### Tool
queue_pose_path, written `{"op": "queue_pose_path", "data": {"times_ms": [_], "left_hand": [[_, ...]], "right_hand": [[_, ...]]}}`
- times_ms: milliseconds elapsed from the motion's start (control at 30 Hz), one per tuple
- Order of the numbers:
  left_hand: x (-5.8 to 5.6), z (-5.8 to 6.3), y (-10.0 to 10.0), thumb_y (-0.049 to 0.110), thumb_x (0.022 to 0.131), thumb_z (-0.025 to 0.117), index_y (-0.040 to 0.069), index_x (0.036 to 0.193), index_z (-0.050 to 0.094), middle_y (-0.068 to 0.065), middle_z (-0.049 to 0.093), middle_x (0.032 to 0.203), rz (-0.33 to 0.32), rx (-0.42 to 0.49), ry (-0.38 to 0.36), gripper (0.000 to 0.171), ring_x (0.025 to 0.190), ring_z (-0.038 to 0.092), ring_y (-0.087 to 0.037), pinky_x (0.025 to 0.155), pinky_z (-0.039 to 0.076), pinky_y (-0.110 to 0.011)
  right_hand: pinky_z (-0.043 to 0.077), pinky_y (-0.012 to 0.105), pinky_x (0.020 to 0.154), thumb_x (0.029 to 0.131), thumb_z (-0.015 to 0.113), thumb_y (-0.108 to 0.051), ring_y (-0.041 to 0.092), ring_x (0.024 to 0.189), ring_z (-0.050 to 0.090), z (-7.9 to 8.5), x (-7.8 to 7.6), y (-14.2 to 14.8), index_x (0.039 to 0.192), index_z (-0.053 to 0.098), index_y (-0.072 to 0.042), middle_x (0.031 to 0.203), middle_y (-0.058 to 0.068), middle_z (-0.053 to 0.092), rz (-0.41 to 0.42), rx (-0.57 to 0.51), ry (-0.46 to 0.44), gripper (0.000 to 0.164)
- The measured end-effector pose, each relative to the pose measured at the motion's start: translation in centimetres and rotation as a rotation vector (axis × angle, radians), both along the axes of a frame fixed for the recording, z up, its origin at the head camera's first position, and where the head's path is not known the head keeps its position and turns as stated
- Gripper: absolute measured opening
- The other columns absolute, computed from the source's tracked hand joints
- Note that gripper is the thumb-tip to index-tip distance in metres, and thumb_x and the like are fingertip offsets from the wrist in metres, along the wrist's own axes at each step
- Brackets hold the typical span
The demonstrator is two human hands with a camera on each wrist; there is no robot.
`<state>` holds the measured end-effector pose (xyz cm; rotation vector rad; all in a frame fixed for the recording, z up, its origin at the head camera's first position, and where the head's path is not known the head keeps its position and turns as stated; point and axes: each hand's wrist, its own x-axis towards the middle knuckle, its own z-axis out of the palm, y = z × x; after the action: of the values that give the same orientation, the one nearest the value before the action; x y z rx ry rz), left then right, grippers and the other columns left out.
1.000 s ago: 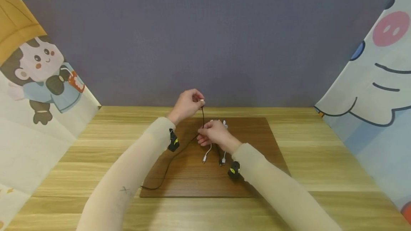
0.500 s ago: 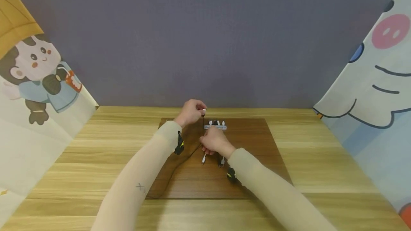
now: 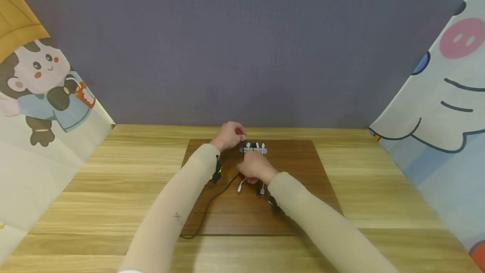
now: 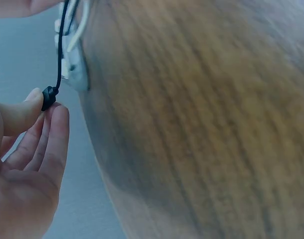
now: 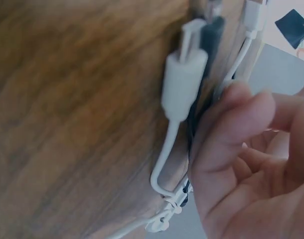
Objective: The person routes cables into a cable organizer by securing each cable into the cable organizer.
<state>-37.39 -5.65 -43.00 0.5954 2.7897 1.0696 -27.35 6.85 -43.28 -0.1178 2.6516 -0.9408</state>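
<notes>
A black cable (image 3: 212, 200) with a small plug runs between my two hands. My left hand (image 3: 229, 135) pinches the black plug (image 4: 50, 98) between thumb and fingertips at the board's far edge. From there the cord goes to my right hand (image 3: 255, 166), whose curled fingers hold it just in front of the grey-white cable holder (image 3: 254, 151). Several black and white cables sit side by side in that holder. Their connectors, one of them a white plug (image 5: 184, 84), lie beneath and beside my right hand. The cord inside my right fingers is hidden.
A dark brown board (image 3: 291, 180) lies on the light wood table (image 3: 379, 197). Behind the table rises a grey wall (image 3: 242, 54). Cartoon-printed curtains (image 3: 435, 117) stand on both sides. The cable's tail trails to the board's front left edge.
My left hand has come down and slightly right with the plug, to beside the holder's left end. My right hand has moved slightly nearer to me, uncovering the holder. The cord's tail has shifted right.
</notes>
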Motion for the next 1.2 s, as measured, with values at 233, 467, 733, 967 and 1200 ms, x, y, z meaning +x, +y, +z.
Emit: {"op": "queue_pose_path", "data": {"times_ms": [233, 467, 733, 967, 1200], "left_hand": [[-0.2, -0.7, 0.1, 0.005, 0.095, 0.069, -0.001, 0.109, 0.072, -0.012, 0.07, 0.097, 0.005, 0.003, 0.003, 0.016, 0.09, 0.065, -0.026, 0.079, 0.054, -0.036], [-0.2, -0.7, 0.6, 0.004, 0.095, 0.068, 0.0, 0.105, 0.07, -0.012, 0.069, 0.098, -0.007, -0.064, -0.003, 0.011, 0.091, 0.064, -0.025, 0.081, 0.053, -0.036], [-0.4, -0.6, 1.3, 0.008, 0.097, 0.067, 0.003, 0.107, 0.069, -0.01, 0.069, 0.104, -0.036, -0.235, 0.016, 0.012, 0.097, 0.062, -0.025, 0.086, 0.052, -0.036], [0.3, -0.4, 1.0, 0.011, 0.101, 0.062, 0.003, 0.119, 0.068, -0.014, 0.068, 0.118, -0.05, -0.293, -0.009, 0.02, 0.107, 0.064, -0.028, 0.089, 0.053, -0.04], [1.5, 0.4, 0.3, 0.01, 0.102, 0.06, 0.002, 0.145, 0.051, -0.017, 0.06, 0.136, -0.087, -0.306, -0.066, 0.045, 0.118, 0.06, -0.03, 0.095, 0.051, -0.043]], "right_hand": [[0.053, 0.029, 0.045, 0.097, 0.06, -0.013, 0.016, 0.043, 0.057, 0.0, 0.1, 0.0, 0.065, 0.062, -0.003, 0.054, 0.007, 0.062, 0.057, 0.048, 0.022, 0.034], [0.051, 0.028, 0.044, 0.098, 0.061, -0.015, 0.015, 0.043, 0.056, 0.0, 0.0, -0.2, 0.066, 0.06, -0.006, 0.055, 0.006, 0.061, 0.072, 0.097, 0.031, 0.034], [0.048, 0.026, 0.041, 0.098, 0.061, -0.015, 0.014, 0.041, 0.055, 0.0, 0.2, -0.5, 0.065, 0.06, -0.009, 0.056, 0.007, 0.061, 0.12, 0.16, 0.047, 0.034], [0.045, 0.025, 0.039, 0.1, 0.057, -0.014, 0.012, 0.039, 0.05, -0.3, 0.7, 0.4, 0.065, 0.057, -0.01, 0.051, 0.003, 0.054, 0.201, 0.077, 0.084, 0.035], [0.047, 0.027, 0.049, 0.101, 0.058, -0.014, 0.011, 0.048, 0.052, -0.1, 2.0, 1.2, 0.086, 0.072, -0.005, 0.064, 0.001, 0.06, 0.296, 0.12, 0.166, 0.022]]}}
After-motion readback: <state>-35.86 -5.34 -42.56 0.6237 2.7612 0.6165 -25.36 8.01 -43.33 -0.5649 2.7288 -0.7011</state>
